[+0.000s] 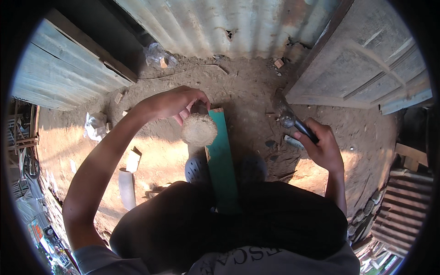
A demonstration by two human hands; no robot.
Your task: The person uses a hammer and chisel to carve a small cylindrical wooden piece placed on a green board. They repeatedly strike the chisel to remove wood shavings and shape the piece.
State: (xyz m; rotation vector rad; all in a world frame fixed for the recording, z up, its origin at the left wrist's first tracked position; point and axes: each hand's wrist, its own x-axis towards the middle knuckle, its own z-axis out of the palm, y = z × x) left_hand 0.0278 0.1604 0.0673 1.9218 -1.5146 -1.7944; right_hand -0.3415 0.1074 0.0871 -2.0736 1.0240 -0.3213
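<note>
My left hand [179, 101] reaches in from the left, its fingers curled on the far side of a stubby round piece [199, 130] with a rough, tan, fibrous end. Its exact kind I cannot make out. This piece stands against the left edge of a narrow green board [222, 160], which runs from between my thighs away from me and is chipped along that edge. Off to the right, my right hand [324, 145] grips the black handle of a hammer [287, 117]. The hammer's dark metal head points away from me, apart from the board.
Corrugated metal sheeting [238, 27] stands at the back, with a weathered panel door [366, 64] at right. On the dirt ground lie a white plastic bag [95, 126], a grey curved piece [127, 188] and wood scraps. My clog [196, 169] is beside the board.
</note>
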